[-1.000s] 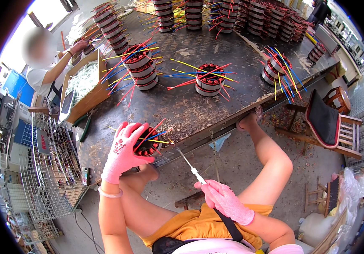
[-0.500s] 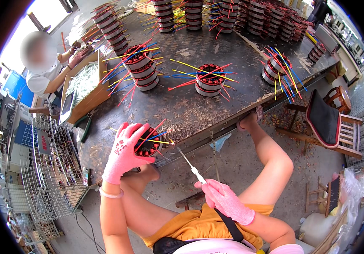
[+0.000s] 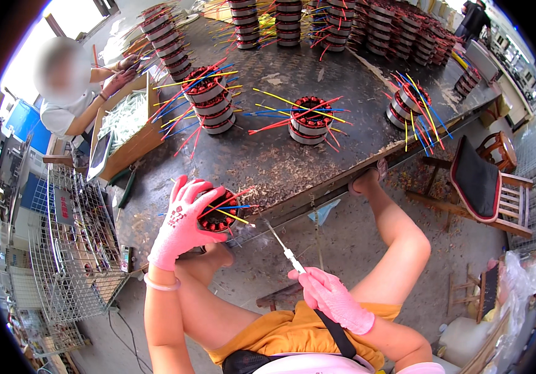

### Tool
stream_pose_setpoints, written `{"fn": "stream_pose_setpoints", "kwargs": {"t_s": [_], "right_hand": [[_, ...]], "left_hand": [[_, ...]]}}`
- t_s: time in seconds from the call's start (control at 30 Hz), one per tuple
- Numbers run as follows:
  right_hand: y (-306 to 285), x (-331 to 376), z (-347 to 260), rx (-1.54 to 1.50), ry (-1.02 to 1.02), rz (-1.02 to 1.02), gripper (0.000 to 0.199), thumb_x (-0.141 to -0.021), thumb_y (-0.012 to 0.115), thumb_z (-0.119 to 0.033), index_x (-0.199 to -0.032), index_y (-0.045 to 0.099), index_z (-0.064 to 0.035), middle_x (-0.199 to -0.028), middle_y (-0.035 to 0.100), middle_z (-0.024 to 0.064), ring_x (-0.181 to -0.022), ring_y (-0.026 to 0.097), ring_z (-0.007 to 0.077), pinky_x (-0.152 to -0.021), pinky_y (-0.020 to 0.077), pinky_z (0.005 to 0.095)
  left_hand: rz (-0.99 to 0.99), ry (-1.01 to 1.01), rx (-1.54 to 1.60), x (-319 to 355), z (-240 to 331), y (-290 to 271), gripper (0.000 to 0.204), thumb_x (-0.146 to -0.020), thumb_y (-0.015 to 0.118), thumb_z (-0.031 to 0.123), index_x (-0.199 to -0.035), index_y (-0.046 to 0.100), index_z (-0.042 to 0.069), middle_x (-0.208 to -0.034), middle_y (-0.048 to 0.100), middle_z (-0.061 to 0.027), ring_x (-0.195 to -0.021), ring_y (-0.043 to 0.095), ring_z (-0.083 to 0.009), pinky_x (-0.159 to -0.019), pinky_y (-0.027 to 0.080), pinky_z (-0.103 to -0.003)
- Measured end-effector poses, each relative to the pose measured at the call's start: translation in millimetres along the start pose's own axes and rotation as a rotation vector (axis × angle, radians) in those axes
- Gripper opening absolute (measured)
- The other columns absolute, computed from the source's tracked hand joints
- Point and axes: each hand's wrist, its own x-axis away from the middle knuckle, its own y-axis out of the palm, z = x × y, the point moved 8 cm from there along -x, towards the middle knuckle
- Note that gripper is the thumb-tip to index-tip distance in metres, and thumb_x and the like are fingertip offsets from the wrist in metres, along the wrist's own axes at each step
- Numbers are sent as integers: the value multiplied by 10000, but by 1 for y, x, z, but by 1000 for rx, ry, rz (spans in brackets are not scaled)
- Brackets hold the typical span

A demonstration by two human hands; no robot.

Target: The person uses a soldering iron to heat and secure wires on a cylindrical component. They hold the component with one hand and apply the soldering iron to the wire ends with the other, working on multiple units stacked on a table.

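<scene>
Dark table [image 3: 268, 165], one gripped stator [image 3: 222, 223]

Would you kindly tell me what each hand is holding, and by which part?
The left hand holds the wire-wound ring by its left side; the right hand holds the thin tool by its near end.

Left hand [image 3: 187, 221] is blocking one side of the wire-wound ring [image 3: 217, 222]. Coworker's head [image 3: 61, 67] is all blurred, and the back stack [image 3: 288, 23] gets chopped off up top.
</scene>
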Motion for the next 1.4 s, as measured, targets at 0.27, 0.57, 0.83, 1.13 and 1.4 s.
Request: {"fn": "stream_pose_setpoints", "kwargs": {"t_s": [0.27,0.57,0.83,1.13,1.4], "right_hand": [[1,-1,-5,83,-3,12,346,-1061,472,-214,-1287,553,36,-674,406,-67,-587,362,31,-537,283,189],[4,-2,-7,54,5,2,354,-1056,487,-210,-1296,547,43,-685,406,-69,-605,374,33,-543,285,192],[3,-3,-4,5,-12,-22,372,-1050,493,-201,-1317,526,57,-714,400,-68,-610,365,41,-550,284,194],[1,-3,-1,24,0,-3,352,-1059,477,-198,-1304,544,47,-706,413,-70,-607,378,36,-552,292,191],[3,-5,-2,16,12,-8,339,-1063,468,-198,-1297,556,31,-698,421,-73,-597,388,30,-548,304,190]], "left_hand": [[47,14,-9,0,0,-2,920,-496,896,286,-1347,583,132,-1318,564,-109,-1323,459,-338,-1218,201,-547],[39,28,20,0,-3,-2,930,-490,902,260,-1340,565,87,-1339,571,-103,-1356,446,-320,-1227,192,-533],[65,28,33,1,-3,-2,900,-513,894,300,-1334,579,107,-1316,573,-101,-1334,453,-330,-1219,198,-548],[69,29,16,0,-3,0,898,-512,902,299,-1329,583,109,-1301,581,-104,-1323,463,-337,-1214,211,-547],[58,27,21,0,-5,1,891,-519,902,290,-1331,581,109,-1323,577,-111,-1327,467,-330,-1212,217,-537]]}}
